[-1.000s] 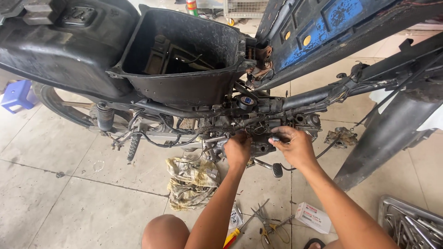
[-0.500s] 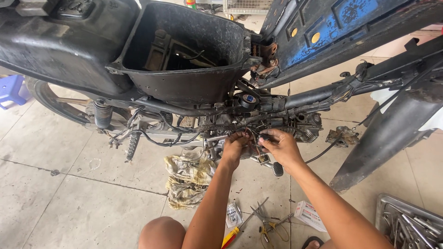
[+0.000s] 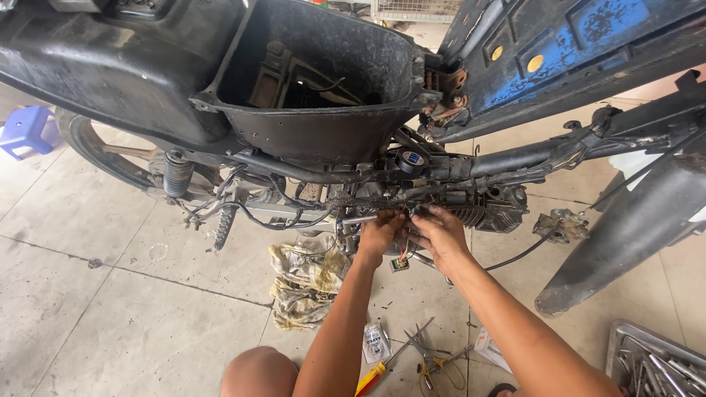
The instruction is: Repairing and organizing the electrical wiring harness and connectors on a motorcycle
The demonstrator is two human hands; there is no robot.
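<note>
A stripped motorbike (image 3: 309, 110) stands over me, its black under-seat tub open and the blue-backed seat (image 3: 559, 51) tipped up at the right. My left hand (image 3: 380, 237) and my right hand (image 3: 441, 235) are side by side under the frame, next to the finned engine (image 3: 489, 209). Both pinch thin coloured wires that hang down to a small connector (image 3: 400, 262) between them. A roll of black tape (image 3: 412, 159) sits on the frame tube just above my hands.
Dirty rags (image 3: 305, 283) lie on the tiled floor left of my arms. A yellow-red screwdriver (image 3: 370, 380), pliers (image 3: 430, 360) and small packets lie near my knee (image 3: 257, 375). A metal tray of tools (image 3: 654, 364) sits bottom right, a blue stool (image 3: 26, 129) far left.
My view has moved closer to the bike. Both hands have drawn together on the wires under the frame, the right hand sliding left toward the left hand.
</note>
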